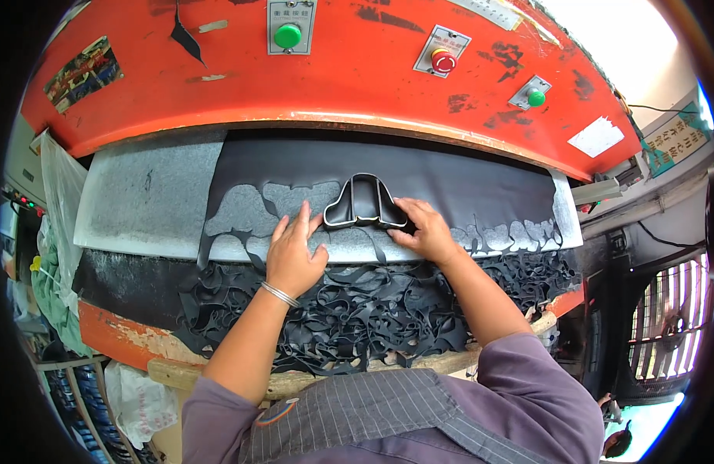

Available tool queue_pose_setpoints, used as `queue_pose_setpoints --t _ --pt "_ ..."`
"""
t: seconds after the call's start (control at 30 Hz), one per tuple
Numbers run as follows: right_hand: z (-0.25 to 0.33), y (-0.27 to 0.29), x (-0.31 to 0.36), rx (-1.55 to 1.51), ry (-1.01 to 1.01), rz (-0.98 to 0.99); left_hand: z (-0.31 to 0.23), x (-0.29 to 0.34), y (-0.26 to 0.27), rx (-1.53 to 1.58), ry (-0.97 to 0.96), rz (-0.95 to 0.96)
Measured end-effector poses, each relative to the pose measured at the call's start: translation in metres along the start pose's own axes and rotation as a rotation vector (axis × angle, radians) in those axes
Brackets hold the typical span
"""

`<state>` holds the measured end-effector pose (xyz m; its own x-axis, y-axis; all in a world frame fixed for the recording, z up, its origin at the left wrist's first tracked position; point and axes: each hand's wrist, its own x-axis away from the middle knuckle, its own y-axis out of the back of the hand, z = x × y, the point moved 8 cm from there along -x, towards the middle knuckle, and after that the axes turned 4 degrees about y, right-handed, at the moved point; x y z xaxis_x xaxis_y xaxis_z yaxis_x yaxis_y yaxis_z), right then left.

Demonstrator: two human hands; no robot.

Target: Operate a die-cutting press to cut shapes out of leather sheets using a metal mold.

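A bell-shaped metal cutting die (380, 205) with inner dividing strips stands on a black sheet (481, 182), at the lower edge of its uncut part. My right hand (428, 232) grips the die's right corner, its fingers above and its thumb below. Beside the die's left corner is my left hand (295, 251), fingers spread and apart; whether a fingertip touches the metal I cannot tell. Left of the die, cut-out gaps in the sheet show the pale grey cutting board (152, 182) beneath. Thin strips of sheet hang between the gaps.
An orange press beam (233, 85) spans the far side, carrying green buttons (288, 35) and a red one (444, 61). Tangled black offcuts (357, 309) heap along the near edge, above a wooden rail (179, 374). Plastic bags (59, 209) hang at the left.
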<state>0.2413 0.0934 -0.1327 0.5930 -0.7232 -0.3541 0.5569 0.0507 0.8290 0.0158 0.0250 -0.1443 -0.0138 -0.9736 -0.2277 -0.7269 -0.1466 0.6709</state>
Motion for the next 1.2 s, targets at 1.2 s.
queue_pose_setpoints --t 1.2 --pt "0.124 0.035 0.094 -0.079 0.185 -0.026 -0.055 0.112 0.059 -0.196 -0.078 0.048"
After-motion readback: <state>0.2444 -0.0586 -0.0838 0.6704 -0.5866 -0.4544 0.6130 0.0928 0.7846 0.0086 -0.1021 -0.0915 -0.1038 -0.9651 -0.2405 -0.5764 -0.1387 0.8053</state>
